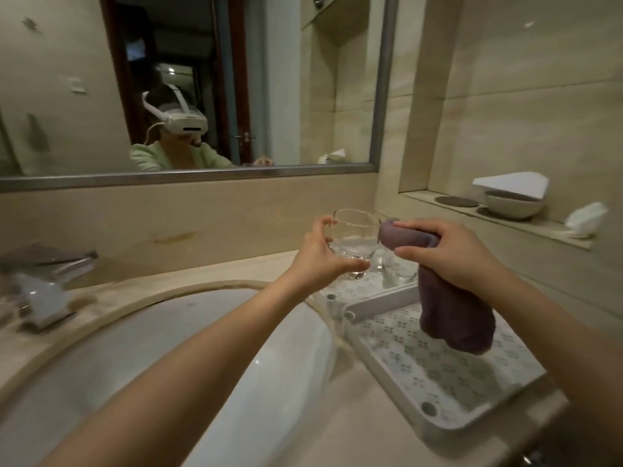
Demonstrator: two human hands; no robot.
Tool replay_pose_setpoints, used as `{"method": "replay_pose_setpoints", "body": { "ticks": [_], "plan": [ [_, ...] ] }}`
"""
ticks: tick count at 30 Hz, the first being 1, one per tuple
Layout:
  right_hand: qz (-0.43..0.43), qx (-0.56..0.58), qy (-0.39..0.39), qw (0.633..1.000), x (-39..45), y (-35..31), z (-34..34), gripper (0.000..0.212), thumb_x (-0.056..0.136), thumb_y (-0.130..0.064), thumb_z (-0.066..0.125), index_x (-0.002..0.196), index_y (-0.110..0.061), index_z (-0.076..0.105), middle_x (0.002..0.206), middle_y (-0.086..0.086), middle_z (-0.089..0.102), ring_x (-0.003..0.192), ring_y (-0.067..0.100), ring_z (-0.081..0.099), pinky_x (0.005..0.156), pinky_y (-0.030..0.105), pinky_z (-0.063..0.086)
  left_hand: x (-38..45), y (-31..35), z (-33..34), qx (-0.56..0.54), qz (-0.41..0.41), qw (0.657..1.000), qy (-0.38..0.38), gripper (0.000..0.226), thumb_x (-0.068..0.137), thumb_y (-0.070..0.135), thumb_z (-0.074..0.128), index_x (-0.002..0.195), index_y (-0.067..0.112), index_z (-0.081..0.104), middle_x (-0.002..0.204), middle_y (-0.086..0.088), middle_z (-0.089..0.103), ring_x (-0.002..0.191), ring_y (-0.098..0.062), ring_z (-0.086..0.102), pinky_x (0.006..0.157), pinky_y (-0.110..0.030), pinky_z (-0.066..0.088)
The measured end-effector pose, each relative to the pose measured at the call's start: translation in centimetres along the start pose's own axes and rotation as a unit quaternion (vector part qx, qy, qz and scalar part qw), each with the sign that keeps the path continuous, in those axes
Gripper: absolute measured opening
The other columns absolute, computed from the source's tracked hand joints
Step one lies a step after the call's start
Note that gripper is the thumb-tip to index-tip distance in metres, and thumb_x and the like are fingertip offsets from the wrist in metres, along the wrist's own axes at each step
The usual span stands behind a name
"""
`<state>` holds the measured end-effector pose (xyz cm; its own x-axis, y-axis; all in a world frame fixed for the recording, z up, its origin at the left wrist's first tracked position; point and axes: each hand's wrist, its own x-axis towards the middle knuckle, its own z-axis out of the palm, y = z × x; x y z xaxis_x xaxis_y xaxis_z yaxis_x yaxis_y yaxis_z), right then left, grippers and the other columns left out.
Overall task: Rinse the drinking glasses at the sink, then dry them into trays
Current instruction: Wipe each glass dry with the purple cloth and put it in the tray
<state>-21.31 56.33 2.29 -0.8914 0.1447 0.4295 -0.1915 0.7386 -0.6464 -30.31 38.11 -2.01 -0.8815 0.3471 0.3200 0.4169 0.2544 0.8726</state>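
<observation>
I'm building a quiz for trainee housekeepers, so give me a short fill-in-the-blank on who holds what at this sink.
1. The left hand holds a clear ____ by its lower part.
2. The right hand grips a ____ cloth.
3. The cloth's loose end hangs over the white ____ on the counter.
4. The basin lies to the ____ of that tray.

Missing words: glass; purple; tray; left

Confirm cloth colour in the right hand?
Purple: the cloth gripped by the right hand is dull purple, clearest in the head view.
</observation>
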Motion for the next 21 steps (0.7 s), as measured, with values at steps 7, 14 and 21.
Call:
{"method": "replay_pose_setpoints", "body": {
  "ticks": [7,14,21],
  "plan": [
    [0.050,-0.086,-0.030,0.995,2.1,5.8,1.4,0.046,0.079,-0.024,0.076,0.123,-0.031,0.064,0.124,0.001,0.061,0.114,0.017,0.053,0.098,0.033,0.042,4.2,-2.9,5.1,0.065,-0.050,0.996,-0.023,0.090,0.066,0.017,0.088,0.140,0.018,0.036,0.117,-0.003,0.052,0.100,-0.018,0.054,0.075,-0.028,0.047],
    [0.060,-0.095,-0.040,0.993,3.6,8.6,2.3,0.047,0.079,-0.027,0.076,0.124,-0.035,0.063,0.126,-0.003,0.060,0.117,0.017,0.052,0.100,0.035,0.041,6.3,-4.8,6.9,0.081,-0.077,0.993,-0.028,0.095,0.065,0.019,0.088,0.143,0.019,0.032,0.113,0.001,0.052,0.103,-0.019,0.056,0.090,-0.035,0.050],
    [0.044,-0.130,-0.053,0.989,4.1,9.7,3.1,0.044,0.079,-0.029,0.075,0.122,-0.034,0.064,0.120,-0.007,0.061,0.112,0.013,0.053,0.088,0.027,0.039,7.1,-6.0,7.8,0.089,-0.105,0.989,-0.060,0.091,0.068,0.011,0.085,0.139,0.022,0.029,0.118,-0.003,0.053,0.103,-0.022,0.058,0.085,-0.035,0.052]
  ]
}}
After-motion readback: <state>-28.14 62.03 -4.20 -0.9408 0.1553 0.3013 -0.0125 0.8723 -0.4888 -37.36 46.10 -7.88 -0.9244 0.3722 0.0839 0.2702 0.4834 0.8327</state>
